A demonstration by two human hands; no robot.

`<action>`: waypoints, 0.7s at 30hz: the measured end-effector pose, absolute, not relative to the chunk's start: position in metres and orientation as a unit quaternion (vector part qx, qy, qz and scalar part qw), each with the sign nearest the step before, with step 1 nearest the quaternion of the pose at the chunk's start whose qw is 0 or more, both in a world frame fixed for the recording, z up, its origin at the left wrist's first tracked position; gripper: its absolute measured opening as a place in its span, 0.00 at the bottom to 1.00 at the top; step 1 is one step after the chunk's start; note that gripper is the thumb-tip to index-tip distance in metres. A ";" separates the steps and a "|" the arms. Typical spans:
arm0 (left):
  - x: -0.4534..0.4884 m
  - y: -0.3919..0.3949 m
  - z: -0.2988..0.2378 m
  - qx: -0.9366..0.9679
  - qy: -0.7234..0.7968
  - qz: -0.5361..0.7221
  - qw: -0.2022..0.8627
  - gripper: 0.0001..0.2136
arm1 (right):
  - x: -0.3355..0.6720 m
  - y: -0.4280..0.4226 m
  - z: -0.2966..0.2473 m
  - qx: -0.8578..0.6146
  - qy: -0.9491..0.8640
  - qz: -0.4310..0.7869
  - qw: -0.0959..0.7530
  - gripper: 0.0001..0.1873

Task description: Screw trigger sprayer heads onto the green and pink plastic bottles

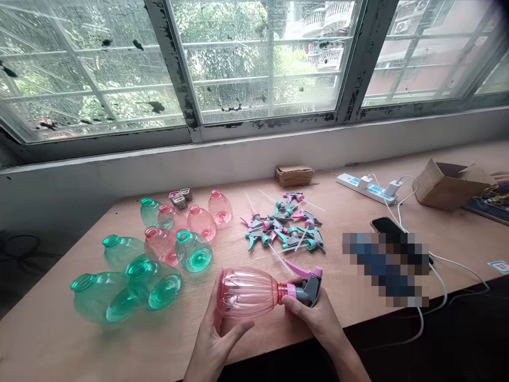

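A clear pink spray bottle [250, 293] lies sideways between my two hands above the table's front edge. My left hand [217, 331] holds its base end, thumb apart below it and fingers partly hidden behind. At the neck, my right hand [314, 318] grips the pink collar of a grey trigger sprayer [310, 286], which sits on the bottle's mouth with its pink lever upward. Beyond them is a pile of loose pink, teal and grey trigger sprayers [284, 225] with clear tubes. Open-necked green bottles [155, 284] and pink bottles [202, 223] stand or lean to the left.
Small patterned cubes [180, 200] and a flat cardboard box [294, 176] sit near the wall. To the right are a white power strip [363, 187] with plugs and cables, an open carton [451, 185] and a dark phone [387, 228] beside a blurred-out patch.
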State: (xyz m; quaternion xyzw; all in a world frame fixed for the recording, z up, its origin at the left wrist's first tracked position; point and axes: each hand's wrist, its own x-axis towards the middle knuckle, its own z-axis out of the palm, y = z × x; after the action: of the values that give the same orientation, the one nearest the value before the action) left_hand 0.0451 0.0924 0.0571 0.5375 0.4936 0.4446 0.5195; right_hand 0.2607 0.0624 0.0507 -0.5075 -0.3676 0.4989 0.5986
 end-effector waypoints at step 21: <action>0.043 0.095 0.051 0.558 0.468 0.417 0.544 0.46 | 0.263 0.061 0.052 -0.464 -0.404 0.528 0.586 0.21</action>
State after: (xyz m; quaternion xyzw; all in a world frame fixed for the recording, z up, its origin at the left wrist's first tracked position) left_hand 0.0428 0.0951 0.0509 0.5583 0.4676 0.4166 0.5442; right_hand 0.2633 0.0607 0.0516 -0.4635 -0.4044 0.5277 0.5858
